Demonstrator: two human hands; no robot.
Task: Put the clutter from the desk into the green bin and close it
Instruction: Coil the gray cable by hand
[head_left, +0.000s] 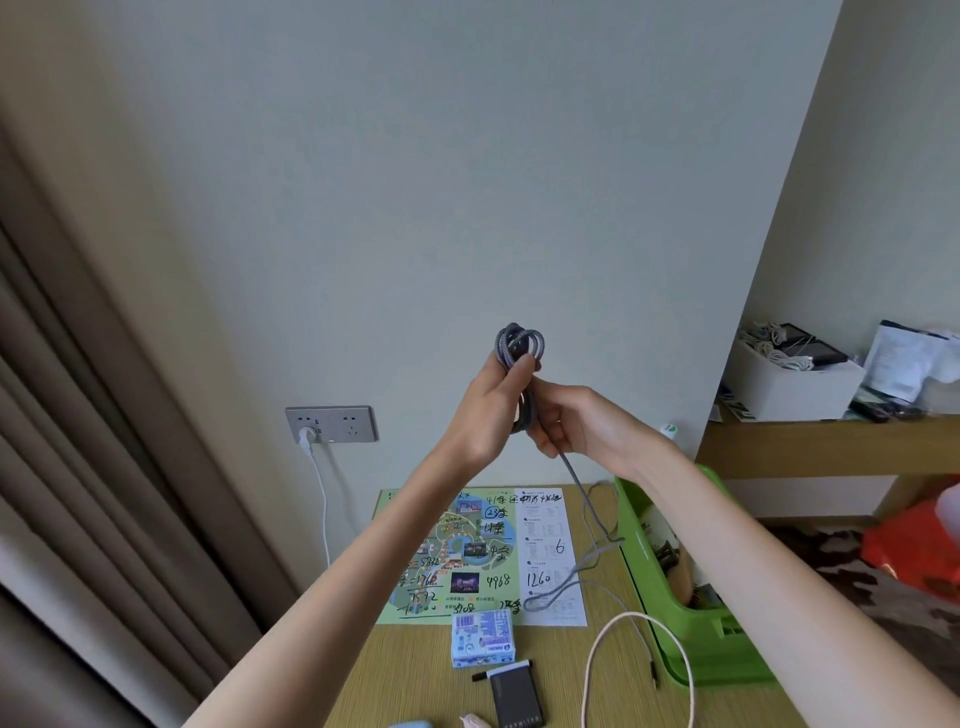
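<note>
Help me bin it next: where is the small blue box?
Lower centre of the head view, on the desk: the small blue box lies at the map sheet's bottom edge, left of the white cable loop.
</note>
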